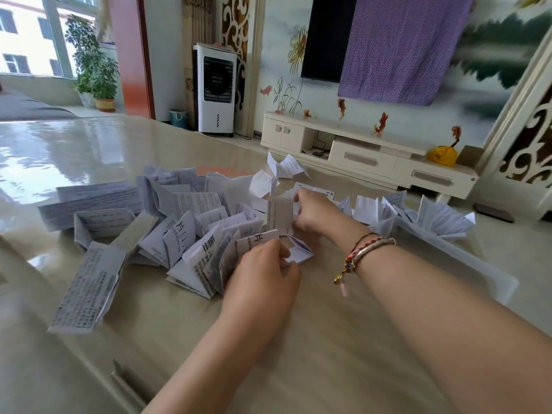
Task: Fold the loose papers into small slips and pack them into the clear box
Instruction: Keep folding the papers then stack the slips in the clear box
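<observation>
Head view, glossy beige table (pixel 313 339) with a big heap of folded printed papers (pixel 191 222) spread across its middle. Left hand (pixel 263 279) sits at the near edge of the heap, fingers curled, pinching a folded slip (pixel 260 239) with dark characters printed on it; thumb and fingertips are on the paper's right end. Right hand (pixel 316 213) reaches further in, fingers curled round an upright folded slip (pixel 279 216) held at the heap's right side. Right wrist wears a silver bangle and braided red cord bracelets (pixel 369 246) with a small charm hanging down. A small purple-tinted folded piece (pixel 300 249) lies on the table between the two hands. Clear box (pixel 454 255) lies to the right of the right forearm, running toward the far right; its far end holds a row of folded slips standing on edge (pixel 418 210), the near end looks bare. Flat stack of unfolded printed sheets (pixel 89 201) at the heap's left. One long printed sheet (pixel 86 291) lies apart at near left. Two loosely folded papers (pixel 283 167) sit beyond the heap near the far table edge. Background: white TV cabinet (pixel 367 153), purple cloth (pixel 400 46) over a dark screen, white air cooler (pixel 216 88), potted plant (pixel 95 67) by the window.
</observation>
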The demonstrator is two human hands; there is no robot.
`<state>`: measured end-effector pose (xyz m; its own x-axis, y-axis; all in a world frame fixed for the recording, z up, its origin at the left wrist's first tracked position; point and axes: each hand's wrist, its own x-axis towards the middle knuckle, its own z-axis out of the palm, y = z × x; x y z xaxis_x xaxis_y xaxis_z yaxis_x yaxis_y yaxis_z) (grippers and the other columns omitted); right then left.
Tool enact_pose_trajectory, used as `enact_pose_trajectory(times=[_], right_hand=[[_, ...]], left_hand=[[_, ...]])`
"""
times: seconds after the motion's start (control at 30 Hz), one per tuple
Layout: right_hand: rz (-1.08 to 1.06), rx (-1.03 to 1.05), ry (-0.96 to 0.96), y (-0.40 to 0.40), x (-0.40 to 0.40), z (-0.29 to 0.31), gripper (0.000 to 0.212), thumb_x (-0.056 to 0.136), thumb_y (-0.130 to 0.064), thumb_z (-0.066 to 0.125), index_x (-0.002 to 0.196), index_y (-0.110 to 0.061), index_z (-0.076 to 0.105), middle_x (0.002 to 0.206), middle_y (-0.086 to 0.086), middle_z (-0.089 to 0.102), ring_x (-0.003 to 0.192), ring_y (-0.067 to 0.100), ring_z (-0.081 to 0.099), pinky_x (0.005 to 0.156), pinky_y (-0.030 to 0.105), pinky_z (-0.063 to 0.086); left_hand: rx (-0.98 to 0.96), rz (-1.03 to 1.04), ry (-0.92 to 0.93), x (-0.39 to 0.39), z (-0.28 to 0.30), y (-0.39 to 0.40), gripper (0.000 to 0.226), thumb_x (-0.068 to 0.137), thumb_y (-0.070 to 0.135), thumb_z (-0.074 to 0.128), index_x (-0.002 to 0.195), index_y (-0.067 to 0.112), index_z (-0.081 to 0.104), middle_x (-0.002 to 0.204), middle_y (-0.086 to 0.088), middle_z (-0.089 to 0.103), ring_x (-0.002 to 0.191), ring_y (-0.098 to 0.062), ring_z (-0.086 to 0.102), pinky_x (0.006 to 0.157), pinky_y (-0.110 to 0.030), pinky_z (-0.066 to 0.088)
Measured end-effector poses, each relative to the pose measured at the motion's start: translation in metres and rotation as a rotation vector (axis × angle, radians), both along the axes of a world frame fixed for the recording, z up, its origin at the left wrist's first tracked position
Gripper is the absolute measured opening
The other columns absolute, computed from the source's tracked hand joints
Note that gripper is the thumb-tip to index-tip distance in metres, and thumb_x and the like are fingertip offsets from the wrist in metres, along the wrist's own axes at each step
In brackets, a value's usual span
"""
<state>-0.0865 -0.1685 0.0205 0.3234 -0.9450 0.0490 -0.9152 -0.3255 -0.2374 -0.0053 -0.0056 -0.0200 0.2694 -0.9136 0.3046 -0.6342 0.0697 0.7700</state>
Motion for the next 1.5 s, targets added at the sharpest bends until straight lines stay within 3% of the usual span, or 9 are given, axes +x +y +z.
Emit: enact_pose_trajectory(times=[0.3, 0.53, 0.7, 0.87, 1.0, 1.13, 1.27, 1.4, 1.5], right_hand=[[-0.029, -0.317, -0.018, 0.018, -0.012, -0.006, 0.009, 0.089, -0.003, 0.049, 0.083, -0.009, 0.054, 0.102, 0.015, 0.063, 0.097, 0.034, 0.061, 0.069, 0.031, 0.039], [0.069, -0.591, -0.343, 0.048, -0.037, 0.040, 0.004, 0.095, -0.007, 0.046, 0.097, -0.004, 0.048, 0.075, 0.011, 0.057, 0.067, 0.030, 0.057, 0.056, 0.037, 0.041], [0.338, -0.739, -0.178, 0.108, -0.077, 0.039, 0.005, 0.094, -0.010, 0.052, 0.094, -0.009, 0.048, 0.067, 0.006, 0.059, 0.055, 0.025, 0.056, 0.050, 0.042, 0.048], [0.455, -0.690, -0.084, 0.159, -0.111, 0.014, 0.003, 0.093, -0.018, 0.051, 0.093, -0.015, 0.050, 0.070, 0.003, 0.063, 0.060, 0.024, 0.061, 0.051, 0.041, 0.050], [0.542, -0.521, -0.188, 0.183, -0.125, 0.000, 0.005, 0.092, -0.019, 0.056, 0.097, -0.018, 0.055, 0.089, 0.000, 0.068, 0.080, 0.018, 0.065, 0.068, 0.039, 0.052], [0.434, -0.330, -0.357, 0.193, -0.137, -0.012, 0.018, 0.087, -0.023, 0.067, 0.103, -0.023, 0.059, 0.101, -0.013, 0.068, 0.099, 0.004, 0.064, 0.084, 0.033, 0.052], [0.254, -0.067, -0.637, 0.188, -0.150, -0.016, 0.015, 0.085, -0.022, 0.072, 0.096, -0.019, 0.063, 0.090, -0.011, 0.070, 0.086, -0.004, 0.064, 0.081, 0.020, 0.050], [0.096, -0.010, -0.736, 0.175, -0.146, -0.025, 0.020, 0.090, -0.025, 0.066, 0.079, -0.008, 0.065, 0.073, 0.007, 0.069, 0.069, 0.016, 0.063, 0.072, 0.033, 0.048], [-0.009, -0.021, -0.623, 0.167, -0.137, -0.032, 0.026, 0.090, -0.028, 0.065, 0.069, -0.012, 0.061, 0.067, 0.005, 0.065, 0.067, 0.023, 0.060, 0.069, 0.030, 0.047]], left_hand=[[-0.019, -0.020, 0.034, 0.003, -0.002, 0.005, 0.021, 0.088, 0.021, 0.057, 0.108, 0.018, 0.064, 0.102, 0.007, 0.064, 0.098, -0.010, 0.059, 0.089, -0.030, 0.049], [0.024, -0.029, 0.017, 0.003, 0.005, 0.005, 0.020, 0.088, 0.026, 0.058, 0.107, 0.022, 0.061, 0.101, 0.009, 0.062, 0.096, -0.009, 0.058, 0.090, -0.031, 0.049], [0.013, -0.078, 0.039, -0.002, 0.011, 0.015, 0.054, 0.085, 0.027, 0.065, 0.134, 0.026, 0.043, 0.127, 0.007, 0.052, 0.115, -0.013, 0.052, 0.097, -0.028, 0.043], [-0.104, -0.229, -0.022, -0.010, 0.014, 0.029, 0.082, 0.078, 0.024, 0.073, 0.145, 0.043, 0.027, 0.125, 0.015, 0.040, 0.112, -0.004, 0.048, 0.093, -0.022, 0.038], [-0.160, -0.275, -0.168, -0.012, 0.009, 0.032, 0.032, 0.078, 0.022, 0.077, 0.107, 0.032, 0.069, 0.129, 0.007, 0.049, 0.112, -0.011, 0.052, 0.094, -0.023, 0.039], [-0.099, -0.287, -0.144, -0.017, 0.005, 0.042, 0.010, 0.082, 0.016, 0.071, 0.081, 0.025, 0.075, 0.091, 0.010, 0.069, 0.080, -0.010, 0.067, 0.074, -0.024, 0.051], [-0.049, -0.304, -0.110, -0.017, 0.007, 0.050, 0.018, 0.084, 0.020, 0.069, 0.067, 0.015, 0.068, 0.056, 0.012, 0.056, 0.052, 0.003, 0.047, 0.054, -0.014, 0.035], [-0.032, -0.262, -0.038, -0.021, 0.007, 0.052, 0.023, 0.085, 0.021, 0.069, 0.064, 0.021, 0.059, 0.053, 0.015, 0.050, 0.049, 0.004, 0.044, 0.051, -0.012, 0.033], [0.022, -0.177, -0.073, -0.023, 0.004, 0.055, 0.016, 0.085, 0.027, 0.067, 0.099, 0.030, 0.059, 0.082, 0.017, 0.058, 0.071, 0.001, 0.054, 0.066, -0.017, 0.043]])
